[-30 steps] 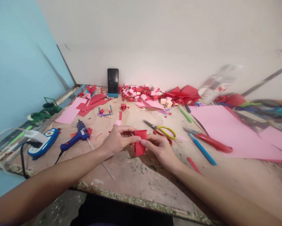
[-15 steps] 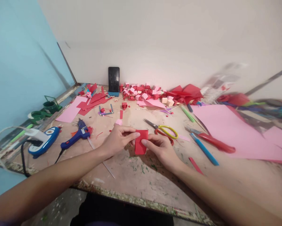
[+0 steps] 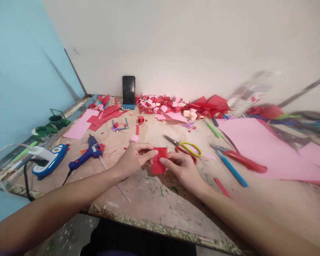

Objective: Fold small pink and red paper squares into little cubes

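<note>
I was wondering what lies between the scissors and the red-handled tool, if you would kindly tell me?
In the head view, a thin pink paper strip lies nearer the scissors, and a blue stick lies close beside the red-handled tool.

Black clothing (image 3: pixel 138 238) over the lap, forearms (image 3: pixel 77 193) bare

The bare left hand (image 3: pixel 135 159) and bare right hand (image 3: pixel 183 170) nearly meet, thumbs over curled fingers in a pinch (the bare forearms angle inward from both lower corners), wrists fairly straight, backs partly upward.
</note>
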A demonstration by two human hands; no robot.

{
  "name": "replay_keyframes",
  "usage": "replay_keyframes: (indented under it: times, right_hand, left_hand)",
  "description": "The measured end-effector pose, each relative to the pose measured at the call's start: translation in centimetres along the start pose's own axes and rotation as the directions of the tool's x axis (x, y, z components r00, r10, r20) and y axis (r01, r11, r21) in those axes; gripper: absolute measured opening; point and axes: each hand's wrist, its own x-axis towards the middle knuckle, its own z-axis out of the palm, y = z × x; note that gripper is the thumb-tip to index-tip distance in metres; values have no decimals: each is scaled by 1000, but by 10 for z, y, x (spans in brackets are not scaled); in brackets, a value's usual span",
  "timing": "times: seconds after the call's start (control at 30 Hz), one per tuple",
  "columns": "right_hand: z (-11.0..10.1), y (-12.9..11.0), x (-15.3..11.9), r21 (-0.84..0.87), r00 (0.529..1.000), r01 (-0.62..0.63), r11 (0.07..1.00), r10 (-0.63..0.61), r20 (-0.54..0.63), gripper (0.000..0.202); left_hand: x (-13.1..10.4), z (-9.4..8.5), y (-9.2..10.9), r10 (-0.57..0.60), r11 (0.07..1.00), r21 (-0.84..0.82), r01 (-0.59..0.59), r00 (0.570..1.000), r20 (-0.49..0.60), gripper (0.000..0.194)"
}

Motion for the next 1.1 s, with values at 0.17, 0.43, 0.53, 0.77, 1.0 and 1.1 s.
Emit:
replay_keyframes:
  times: [0.17, 0.43, 0.53, 0.77, 1.0, 1.1]
  right_hand:
    - [1, 3, -1, -14, 999, -40, 999, 40, 1, 27]
    - [-2, 1, 0, -75, 996, -63, 995, 68, 59, 39]
    - [-2, -1, 1, -85, 994, -56, 995, 63, 87, 45]
    - [-1, -3, 1, -75, 993, -69, 995, 76, 92, 49]
    - [-3, -4, 0, -108, 991, -59, 992, 72, 114, 51]
    - [-2, -5, 0, -95, 988, -48, 994, 61, 140, 52]
  left_hand:
    - [-1, 2, -4, -43, 998, -37, 43, 999, 18, 21]
    - [2, 2, -2, 50, 995, 93, -47, 998, -29, 20]
    - [2, 1, -1, 29, 996, 90, -25, 999, -45, 21]
    - [2, 4, -6, 35, 996, 89, -30, 998, -54, 22]
    - [2, 2, -1, 13, 996, 84, -4, 994, -106, 25]
    - [2, 1, -1, 20, 996, 94, -10, 994, -108, 25]
